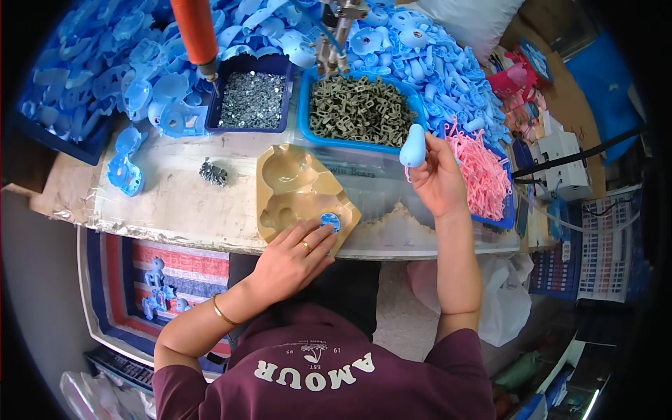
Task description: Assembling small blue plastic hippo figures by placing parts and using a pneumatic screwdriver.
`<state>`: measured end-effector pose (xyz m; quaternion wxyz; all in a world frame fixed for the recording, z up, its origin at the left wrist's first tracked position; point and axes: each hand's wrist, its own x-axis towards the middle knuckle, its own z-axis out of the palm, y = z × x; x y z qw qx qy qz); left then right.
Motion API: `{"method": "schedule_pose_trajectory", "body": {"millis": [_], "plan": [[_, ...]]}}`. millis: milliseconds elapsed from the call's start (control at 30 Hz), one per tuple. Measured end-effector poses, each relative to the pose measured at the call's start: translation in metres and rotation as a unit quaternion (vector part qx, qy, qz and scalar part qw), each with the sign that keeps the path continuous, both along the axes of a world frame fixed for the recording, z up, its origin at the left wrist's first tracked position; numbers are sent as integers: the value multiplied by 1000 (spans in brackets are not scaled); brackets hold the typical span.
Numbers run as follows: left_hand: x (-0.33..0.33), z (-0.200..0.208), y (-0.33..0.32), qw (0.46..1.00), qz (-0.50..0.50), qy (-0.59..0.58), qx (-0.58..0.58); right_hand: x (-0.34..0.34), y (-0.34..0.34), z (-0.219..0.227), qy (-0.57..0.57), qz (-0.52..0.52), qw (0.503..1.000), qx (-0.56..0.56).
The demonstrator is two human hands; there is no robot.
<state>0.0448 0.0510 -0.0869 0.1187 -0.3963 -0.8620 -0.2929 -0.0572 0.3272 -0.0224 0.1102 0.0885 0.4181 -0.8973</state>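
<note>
A tan moulded jig (280,178) with rounded hollows lies at the table's front edge. My left hand (297,250) rests over its near part, fingers stretched out. Its fingertips touch a small round blue plastic piece (330,222) seated in the jig. To the right, my right hand (442,178) is raised above the table and pinches a smooth, pear-shaped blue plastic part (413,145) between thumb and fingers. A thin pink bit shows just below that part; whether it is attached cannot be told.
Behind stand a dark blue tray of small metal pieces (285,98), a blue tray of grey-green clips (422,115) and a tray of pink straps (483,178). Blue shells (84,77) are heaped at the back. An orange tool (194,31) hangs overhead. A blue shell (126,164) lies left.
</note>
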Motion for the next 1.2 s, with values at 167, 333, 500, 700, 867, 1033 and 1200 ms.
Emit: {"method": "schedule_pose_trajectory", "body": {"millis": [167,333,500,700,867,1033,1200], "plan": [[-3,0,-1,1000,-3,-6,8,-5,-6,-4,0,64,996,-56],[-7,26,-14,978,33,-134,154,8,-36,1,54,147,966,204],[9,44,-41,839,27,-413,354,51,-111,11,245,355,792,432],[58,13,-95,787,91,-406,456,58,-146,24,221,365,769,477],[142,-43,-169,482,347,-439,673,35,-146,16,224,387,779,439],[227,-126,-286,250,589,-166,751,23,-147,22,203,384,728,531],[411,0,-511,229,654,211,689,25,-177,26,207,427,715,513]]}}
